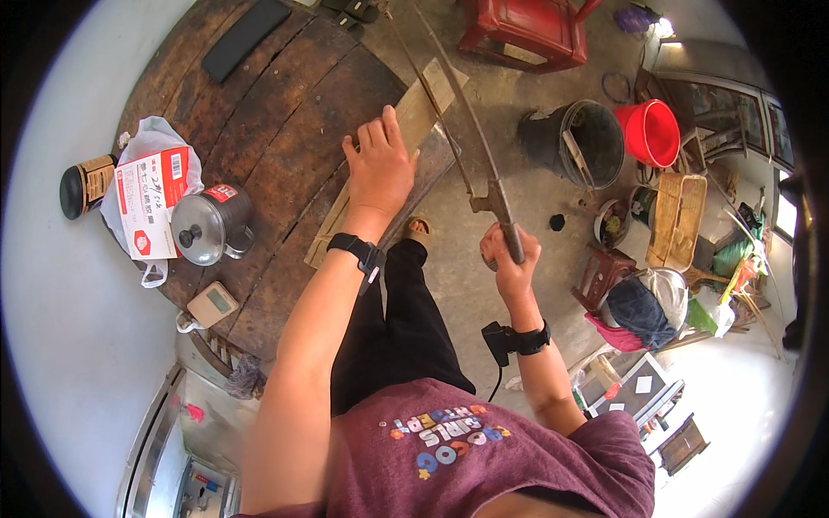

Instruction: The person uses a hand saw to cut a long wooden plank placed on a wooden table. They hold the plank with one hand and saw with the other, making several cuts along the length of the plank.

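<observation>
My right hand [512, 259] is closed around the handle of a hacksaw [471, 108]. Its long metal frame and thin blade run away from me, crossing a narrow light wooden board [414, 119]. The board lies along the right edge of a dark, worn wooden table [285, 129], its far end jutting past the rim. With its fingers bent over the board, my left hand [378, 164] holds it against the table. The underside of the grip is hidden. Where blade and board meet, I cannot make out a cut.
On the table are a black phone-like slab [246, 39], a red-and-white box [151, 207], a lidded metal pot [207, 226], a dark jar [86, 186] and a small beige device [213, 304]. A red stool [527, 33], black bucket [553, 138] and red bucket [648, 134] stand on the floor.
</observation>
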Action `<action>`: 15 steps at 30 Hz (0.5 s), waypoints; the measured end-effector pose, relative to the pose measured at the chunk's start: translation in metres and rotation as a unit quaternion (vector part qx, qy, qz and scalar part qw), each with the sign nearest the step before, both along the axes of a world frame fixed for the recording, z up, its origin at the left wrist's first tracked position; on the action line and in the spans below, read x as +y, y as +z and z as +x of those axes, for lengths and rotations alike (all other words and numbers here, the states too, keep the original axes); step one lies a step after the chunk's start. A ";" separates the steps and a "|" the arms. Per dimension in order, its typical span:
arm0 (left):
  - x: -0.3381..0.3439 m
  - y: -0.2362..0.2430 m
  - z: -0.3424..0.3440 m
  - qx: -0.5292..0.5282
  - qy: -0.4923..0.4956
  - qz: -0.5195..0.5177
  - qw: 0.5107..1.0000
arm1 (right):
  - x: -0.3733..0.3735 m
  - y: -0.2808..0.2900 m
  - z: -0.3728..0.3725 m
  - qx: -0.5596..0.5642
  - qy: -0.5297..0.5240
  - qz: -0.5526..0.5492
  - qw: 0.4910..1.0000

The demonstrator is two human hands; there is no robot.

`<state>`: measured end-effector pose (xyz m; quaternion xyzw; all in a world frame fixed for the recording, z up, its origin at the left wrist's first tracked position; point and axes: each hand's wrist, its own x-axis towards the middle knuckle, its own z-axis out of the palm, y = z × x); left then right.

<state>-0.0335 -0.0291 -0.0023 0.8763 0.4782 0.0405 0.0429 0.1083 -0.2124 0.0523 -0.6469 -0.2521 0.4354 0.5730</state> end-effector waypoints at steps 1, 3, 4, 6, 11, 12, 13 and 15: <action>0.000 0.000 0.000 0.001 0.001 0.000 1.000 | -0.001 0.001 0.003 -0.043 0.030 -0.021 0.998; 0.000 0.001 0.000 0.002 0.002 -0.003 1.000 | 0.001 0.008 0.011 -0.120 0.091 -0.034 0.988; 0.000 0.001 0.001 0.003 0.003 -0.007 1.000 | 0.003 0.014 0.018 -0.156 0.109 -0.058 0.980; 0.001 0.003 0.001 0.002 0.005 -0.014 1.000 | 0.009 0.030 0.033 -0.201 0.132 -0.044 0.970; 0.003 0.007 0.000 -0.008 0.003 -0.042 0.999 | 0.023 0.063 0.033 -0.214 0.161 -0.087 0.960; 0.004 0.007 -0.001 -0.008 0.000 -0.027 1.000 | 0.025 0.066 0.027 -0.205 0.144 -0.089 0.964; 0.004 0.007 -0.002 -0.003 -0.006 -0.024 1.000 | 0.027 0.067 0.021 -0.189 0.123 -0.091 0.970; 0.005 0.007 -0.001 0.000 -0.005 -0.024 1.000 | 0.029 0.065 0.009 -0.139 0.106 -0.099 0.980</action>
